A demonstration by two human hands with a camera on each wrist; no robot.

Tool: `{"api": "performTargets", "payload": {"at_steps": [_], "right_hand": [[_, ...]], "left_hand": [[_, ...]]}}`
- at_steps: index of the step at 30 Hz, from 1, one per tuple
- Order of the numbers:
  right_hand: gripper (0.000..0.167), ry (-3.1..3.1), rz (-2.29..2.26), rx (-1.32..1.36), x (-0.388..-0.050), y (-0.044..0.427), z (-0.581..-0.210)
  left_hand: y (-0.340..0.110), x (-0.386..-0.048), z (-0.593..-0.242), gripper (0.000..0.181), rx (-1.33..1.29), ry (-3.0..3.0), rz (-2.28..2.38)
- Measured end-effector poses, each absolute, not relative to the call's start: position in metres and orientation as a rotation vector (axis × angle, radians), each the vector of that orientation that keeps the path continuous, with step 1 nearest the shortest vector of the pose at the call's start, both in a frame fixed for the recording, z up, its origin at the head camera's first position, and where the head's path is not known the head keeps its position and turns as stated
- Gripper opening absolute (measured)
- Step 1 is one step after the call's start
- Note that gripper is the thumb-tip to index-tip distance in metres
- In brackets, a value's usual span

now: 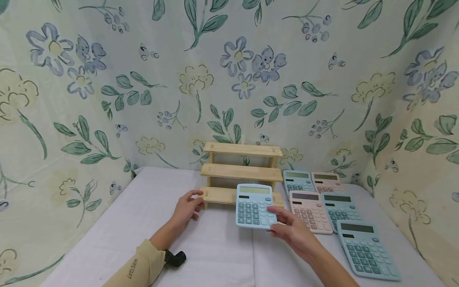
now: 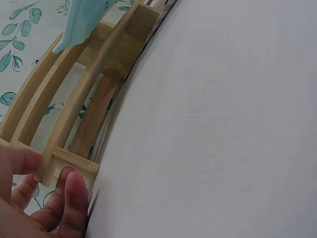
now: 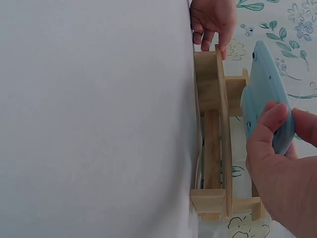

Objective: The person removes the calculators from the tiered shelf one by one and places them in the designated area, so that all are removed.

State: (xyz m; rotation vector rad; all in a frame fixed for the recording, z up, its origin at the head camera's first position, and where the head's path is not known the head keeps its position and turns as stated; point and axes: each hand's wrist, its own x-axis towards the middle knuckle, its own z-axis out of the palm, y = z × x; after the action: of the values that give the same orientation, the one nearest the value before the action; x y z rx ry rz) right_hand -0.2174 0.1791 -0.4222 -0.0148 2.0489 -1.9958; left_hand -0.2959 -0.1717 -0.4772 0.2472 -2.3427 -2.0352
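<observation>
My right hand (image 1: 295,235) pinches a light blue calculator (image 1: 255,207) by its lower right edge. Its keys and display face the head camera, and the calculator hangs in front of the lowest board of a three-tier wooden display stand (image 1: 218,194). Seen from the right wrist, the calculator's back (image 3: 270,91) is tilted, with thumb and fingers on either side of the edge. At the stand's left end, my left hand (image 1: 186,207) has its fingertips at the tip of the lowest board. The left wrist view shows those fingers (image 2: 69,198) loosely bent around the board's end.
Right of the stand lie several calculators, among them a blue one (image 1: 369,249) nearest me and a pink one (image 1: 310,211). A white cloth (image 1: 215,247) covers the table. Floral fabric (image 1: 229,91) hangs behind and at both sides.
</observation>
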Motion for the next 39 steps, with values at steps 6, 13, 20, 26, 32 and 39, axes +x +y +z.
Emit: {"api": "performTargets", "payload": {"at_steps": [6, 13, 20, 26, 32, 39], "right_hand": [[0.06, 2.097, -1.993, 0.077, -0.21, 0.194, -0.421], [0.063, 2.126, -1.984, 0.136, -0.204, 0.211, -0.423], [0.065, 2.137, -1.958, 0.184, -0.196, 0.227, -0.426], [0.064, 2.139, -1.965, 0.269, -0.19, 0.238, -0.429], [0.066, 2.118, -1.963, 0.293, -0.186, 0.25, -0.431], [0.069, 2.127, -1.918, 0.292, -0.179, 0.262, -0.433]], "left_hand": [[-0.172, -0.295, -0.476, 0.03, 0.243, -2.336, -2.042], [-0.173, -0.296, -0.478, 0.03, 0.243, -2.343, -2.038], [-0.173, -0.296, -0.478, 0.029, 0.244, -2.342, -2.04], [-0.172, -0.296, -0.477, 0.029, 0.241, -2.344, -2.033], [-0.171, -0.295, -0.476, 0.029, 0.249, -2.352, -2.028], [-0.171, -0.296, -0.477, 0.029, 0.258, -2.351, -2.029]]}}
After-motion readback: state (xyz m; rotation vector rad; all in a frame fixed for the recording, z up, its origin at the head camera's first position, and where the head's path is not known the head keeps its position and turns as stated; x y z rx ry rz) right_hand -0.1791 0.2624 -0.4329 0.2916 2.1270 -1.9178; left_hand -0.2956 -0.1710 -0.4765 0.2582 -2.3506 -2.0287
